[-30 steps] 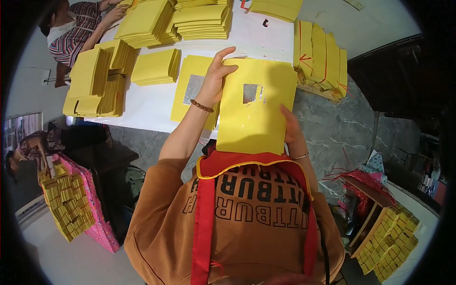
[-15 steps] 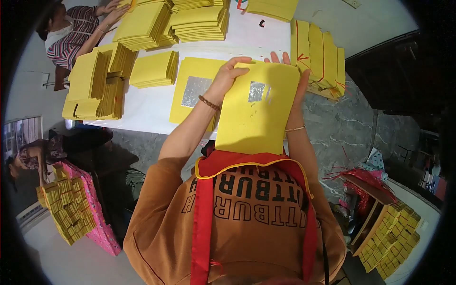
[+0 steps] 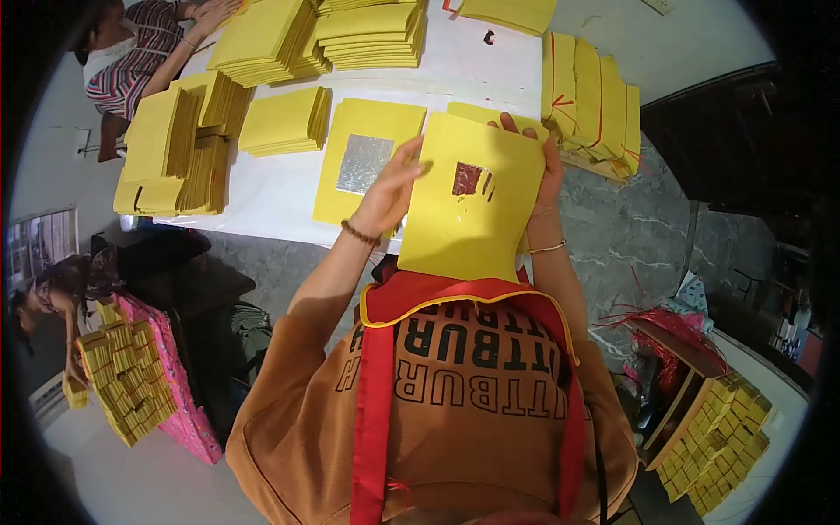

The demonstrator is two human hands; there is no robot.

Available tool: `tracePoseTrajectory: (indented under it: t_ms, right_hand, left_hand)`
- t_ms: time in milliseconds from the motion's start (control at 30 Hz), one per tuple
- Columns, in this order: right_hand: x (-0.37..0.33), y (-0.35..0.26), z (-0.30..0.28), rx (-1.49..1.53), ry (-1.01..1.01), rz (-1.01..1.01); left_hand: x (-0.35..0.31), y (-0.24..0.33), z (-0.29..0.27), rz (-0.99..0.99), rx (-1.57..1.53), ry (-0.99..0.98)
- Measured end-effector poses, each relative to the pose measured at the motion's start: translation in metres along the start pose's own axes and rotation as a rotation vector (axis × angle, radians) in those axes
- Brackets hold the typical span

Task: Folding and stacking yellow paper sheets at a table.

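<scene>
A small stack of yellow paper sheets (image 3: pixel 459 232) stands tilted against the front of my red apron, its upper end over the table edge. A square foil patch (image 3: pixel 466 178), reddish now, with thin slivers beside it, marks the front sheet. My right hand (image 3: pixel 549 171) grips the stack's upper right side, fingertips showing between the front sheet and another yellow sheet behind. At the left edge, my left hand (image 3: pixel 391 194) has its fingers stretched out against the paper. Beside it on the table lies another yellow sheet (image 3: pixel 378 122) with a silver foil square (image 3: pixel 364 164).
Stacks of yellow paper (image 3: pixel 284 122) cover the left and far table (image 3: pixel 472 74). Tied bundles (image 3: pixel 588 96) stand at its right end. A co-worker (image 3: pixel 144 66) works at far left. Another person stands lower left by piled bundles (image 3: pixel 131 381); more bundles (image 3: pixel 717 437) are lower right.
My left hand has moved off the top left corner, down to the left edge. A rear sheet now shows above the front one at the right. The foil patch looks reddish instead of silver.
</scene>
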State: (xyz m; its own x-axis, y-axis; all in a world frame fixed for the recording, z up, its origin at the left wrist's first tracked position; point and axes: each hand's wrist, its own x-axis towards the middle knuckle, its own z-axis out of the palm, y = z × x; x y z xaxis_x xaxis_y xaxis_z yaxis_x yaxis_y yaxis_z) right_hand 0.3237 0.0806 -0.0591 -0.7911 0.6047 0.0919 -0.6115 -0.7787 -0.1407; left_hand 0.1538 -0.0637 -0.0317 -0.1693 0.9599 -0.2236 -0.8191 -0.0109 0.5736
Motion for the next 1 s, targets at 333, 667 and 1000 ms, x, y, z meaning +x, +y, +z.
tracePoseTrajectory:
  t_ms: [333,667,1000]
  right_hand:
    - [-0.016,-0.006,0.006,-0.024,0.12,-0.024]
    - [-0.039,0.008,-0.012,-0.056,0.14,0.079]
    - [-0.072,-0.013,-0.001,-0.17,0.494,0.028]
  left_hand:
    - [-0.029,-0.011,0.009,-0.095,0.338,0.054]
    - [0.0,-0.012,0.021,0.012,0.43,0.134]
    - [0.0,0.016,-0.007,0.039,0.833,0.184]
